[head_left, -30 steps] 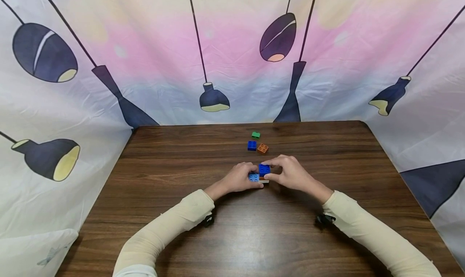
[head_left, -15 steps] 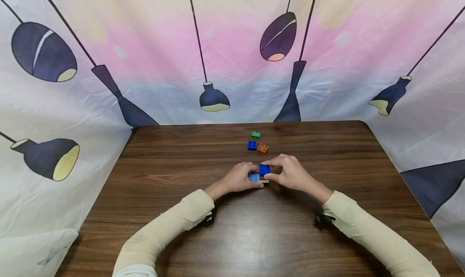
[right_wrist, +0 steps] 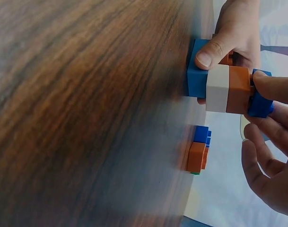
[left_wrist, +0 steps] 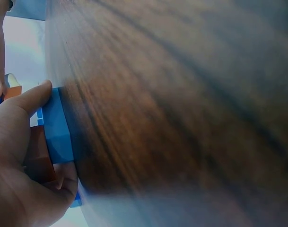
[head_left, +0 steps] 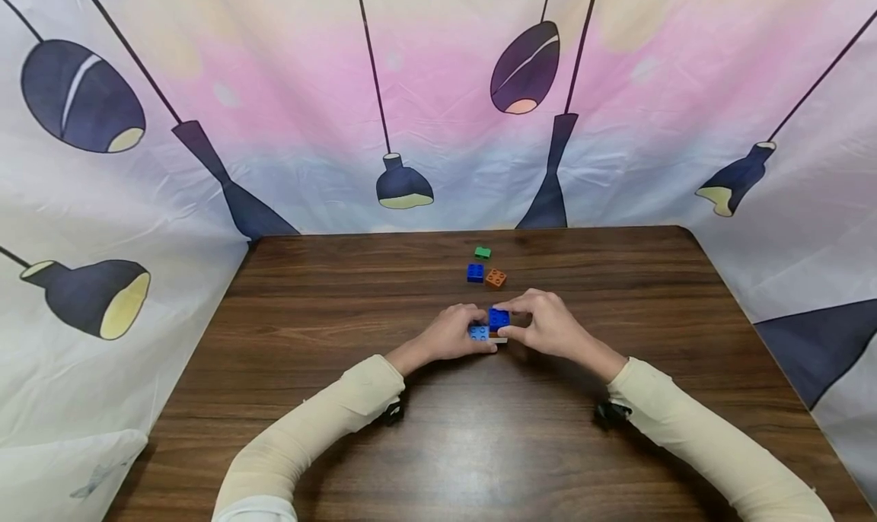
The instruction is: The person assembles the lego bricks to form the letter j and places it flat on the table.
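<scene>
My left hand (head_left: 452,332) grips a light-blue toy building brick (head_left: 479,333) at the bottom of a small build, its thumb along the near side. On the light-blue brick stands a white brick (right_wrist: 217,88), then an orange brick (right_wrist: 239,90). Another orange brick (left_wrist: 39,156) sits under my left palm, partly hidden by the hand. My right hand (head_left: 548,324) pinches a dark-blue brick (head_left: 499,319) between thumb and fingers. That brick is right at the top of the white-and-orange stack, slightly tilted in the right wrist view (right_wrist: 260,99).
Beyond the hands, a loose dark-blue brick (head_left: 475,273), an orange brick (head_left: 496,278) and a green brick (head_left: 483,253) lie on the brown wooden table (head_left: 329,278). A cloth printed with lamps (head_left: 438,111) hangs behind the table's far edge.
</scene>
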A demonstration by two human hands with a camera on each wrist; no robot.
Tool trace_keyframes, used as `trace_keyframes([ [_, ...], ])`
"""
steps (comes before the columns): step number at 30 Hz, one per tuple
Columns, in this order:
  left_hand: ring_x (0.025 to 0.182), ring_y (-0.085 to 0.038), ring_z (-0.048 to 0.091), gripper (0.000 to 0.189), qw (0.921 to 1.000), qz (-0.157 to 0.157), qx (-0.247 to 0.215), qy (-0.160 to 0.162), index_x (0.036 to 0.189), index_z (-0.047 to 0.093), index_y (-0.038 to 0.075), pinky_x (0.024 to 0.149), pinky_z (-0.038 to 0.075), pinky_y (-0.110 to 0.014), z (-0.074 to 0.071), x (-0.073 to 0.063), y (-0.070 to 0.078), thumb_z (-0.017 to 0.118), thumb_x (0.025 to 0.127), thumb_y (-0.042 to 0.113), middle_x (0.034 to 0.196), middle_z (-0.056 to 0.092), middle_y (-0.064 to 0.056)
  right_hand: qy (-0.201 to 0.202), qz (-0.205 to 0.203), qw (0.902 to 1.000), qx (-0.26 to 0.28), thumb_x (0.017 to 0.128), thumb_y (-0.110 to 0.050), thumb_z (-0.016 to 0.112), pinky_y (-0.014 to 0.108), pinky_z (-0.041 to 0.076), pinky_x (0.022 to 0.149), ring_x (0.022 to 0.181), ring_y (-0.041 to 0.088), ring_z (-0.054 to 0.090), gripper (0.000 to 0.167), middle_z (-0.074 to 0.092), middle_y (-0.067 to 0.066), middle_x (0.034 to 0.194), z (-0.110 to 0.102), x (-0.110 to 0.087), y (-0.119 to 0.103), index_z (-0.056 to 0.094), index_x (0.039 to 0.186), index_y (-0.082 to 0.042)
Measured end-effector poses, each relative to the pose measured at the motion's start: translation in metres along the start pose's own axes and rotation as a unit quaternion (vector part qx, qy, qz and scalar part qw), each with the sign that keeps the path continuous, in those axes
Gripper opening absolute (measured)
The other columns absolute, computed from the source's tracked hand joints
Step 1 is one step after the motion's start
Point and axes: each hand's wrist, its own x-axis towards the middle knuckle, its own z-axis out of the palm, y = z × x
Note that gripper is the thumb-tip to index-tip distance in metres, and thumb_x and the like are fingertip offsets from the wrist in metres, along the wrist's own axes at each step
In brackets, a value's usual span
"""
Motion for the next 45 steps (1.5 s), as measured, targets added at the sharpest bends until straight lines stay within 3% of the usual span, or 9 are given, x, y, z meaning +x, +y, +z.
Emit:
trace_keyframes([
  [8,0.081,-0.010,0.054,0.043,1.0000,-0.004,0.005,0.001,0.118,0.072,0.010,0.070,0.043,-0.025,0.000,0.001,0.001,0.079,0.090,0.042,0.104,0.069,-0.001,0.003,-0.005,0.9998,-0.021,0.087,-0.026,0.084,0.036,0.050,0.071,0.096,0.022,0.066,0.039,0.076,0.003,0.113,0.001,0.000,0.000,0.076,0.123,-0.013],
  [20,0.081,-0.010,0.054,0.045,1.0000,-0.004,0.005,0.000,0.120,0.071,0.009,0.070,0.043,-0.025,0.000,0.001,0.001,0.078,0.091,0.042,0.104,0.069,-0.001,-0.009,0.010,0.9998,-0.018,0.087,-0.026,0.084,0.029,0.039,0.062,0.082,0.013,0.058,0.038,0.077,0.002,0.111,0.001,0.002,0.002,0.076,0.123,-0.015],
  [26,0.081,-0.010,0.055,0.044,1.0000,-0.002,0.004,0.002,0.119,0.071,0.009,0.070,0.044,-0.026,-0.001,0.001,0.002,0.078,0.091,0.041,0.104,0.069,-0.002,-0.015,0.015,0.9994,-0.026,0.088,-0.030,0.083,0.030,0.040,0.064,0.087,0.016,0.061,0.041,0.076,0.003,0.113,0.001,0.001,0.001,0.075,0.125,-0.015],
  [33,0.081,-0.009,0.054,0.044,1.0000,0.000,0.007,0.001,0.119,0.071,0.009,0.070,0.043,-0.025,0.000,0.000,0.000,0.078,0.091,0.041,0.105,0.069,-0.002,-0.034,0.043,0.9972,0.050,0.088,-0.029,0.083,0.035,0.055,0.072,0.086,0.019,0.069,0.040,0.074,0.008,0.112,0.001,0.002,0.005,0.074,0.125,-0.014],
  [39,0.081,-0.010,0.054,0.046,1.0000,0.005,-0.004,0.000,0.121,0.071,0.007,0.070,0.043,-0.027,-0.001,0.000,0.000,0.078,0.091,0.041,0.106,0.069,-0.003,-0.038,0.041,0.9941,0.093,0.094,-0.034,0.077,0.037,0.058,0.077,0.092,0.017,0.071,0.040,0.074,0.007,0.116,-0.004,0.002,0.011,0.072,0.127,-0.012],
  [45,0.082,-0.010,0.054,0.045,1.0000,0.008,-0.003,0.004,0.118,0.071,0.006,0.072,0.045,-0.028,-0.001,0.000,0.000,0.079,0.090,0.041,0.104,0.069,-0.003,-0.014,0.056,0.9901,0.128,0.098,-0.032,0.072,0.039,0.057,0.081,0.099,0.019,0.069,0.041,0.073,0.009,0.119,-0.012,0.005,0.014,0.070,0.129,-0.006],
])
